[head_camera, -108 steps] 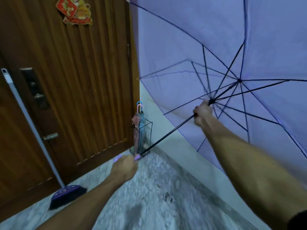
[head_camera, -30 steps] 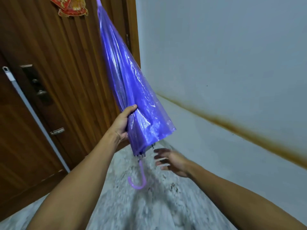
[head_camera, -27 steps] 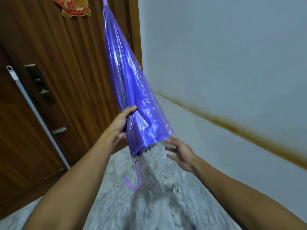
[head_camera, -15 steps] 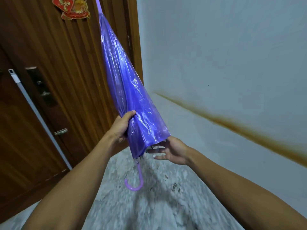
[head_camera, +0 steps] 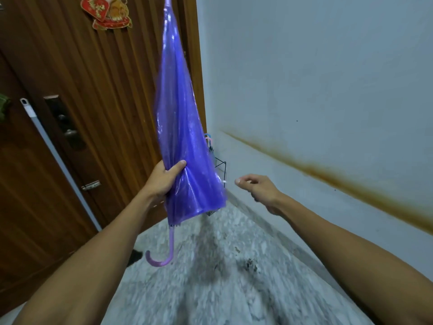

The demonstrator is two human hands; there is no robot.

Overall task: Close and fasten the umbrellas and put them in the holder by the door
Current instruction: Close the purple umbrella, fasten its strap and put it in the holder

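Note:
A folded translucent purple umbrella (head_camera: 180, 127) hangs tip up, its canopy loose and unfastened, its curved handle (head_camera: 161, 259) dangling just above the floor. My left hand (head_camera: 164, 180) grips the lower canopy. My right hand (head_camera: 257, 188) hovers a short way right of the canopy rim with its fingers curled. A small white bit sticks out of that rim toward the thumb. The black wire holder (head_camera: 221, 167) stands in the corner behind the umbrella, mostly hidden. Pink and blue umbrella handles (head_camera: 208, 138) poke out of its top.
A brown wooden door (head_camera: 98, 95) with a lock (head_camera: 66, 126) fills the left side. A grey broom pole (head_camera: 58, 160) leans on it, and its dark head (head_camera: 136, 256) rests on the speckled floor (head_camera: 222, 277). The pale stained wall (head_camera: 316, 102) runs along the right.
The umbrella went from wide open to folded. In the last half second my right hand left the canopy rim and moved right, and the view shifted so the holder shows.

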